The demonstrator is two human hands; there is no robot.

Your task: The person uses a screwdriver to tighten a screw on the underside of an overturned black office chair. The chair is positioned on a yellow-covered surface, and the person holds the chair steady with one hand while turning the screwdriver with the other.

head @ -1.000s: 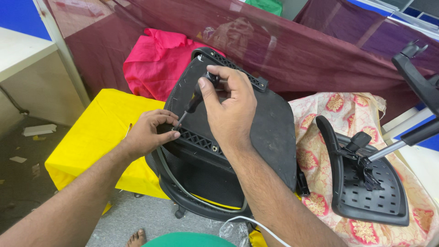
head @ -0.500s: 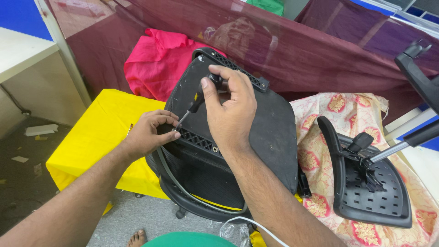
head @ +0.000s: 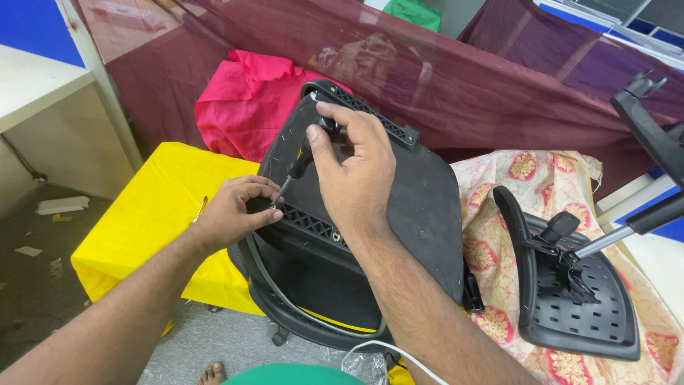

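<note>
Black screwdriver (head: 299, 165) slants down-left across the chair seat (head: 420, 214): right hand (head: 354, 171) clenches its handle, left hand (head: 239, 212) (nearer the tip) pinches the shaft.

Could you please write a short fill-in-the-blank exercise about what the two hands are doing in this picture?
1. The right hand grips the black handle of a ____.
2. The left hand pinches the tool's thin metal shaft near its ____.
3. The large black plastic chair part leans on a low surface covered with a bright ____ cloth.

Missing words: screwdriver; tip; yellow
</note>
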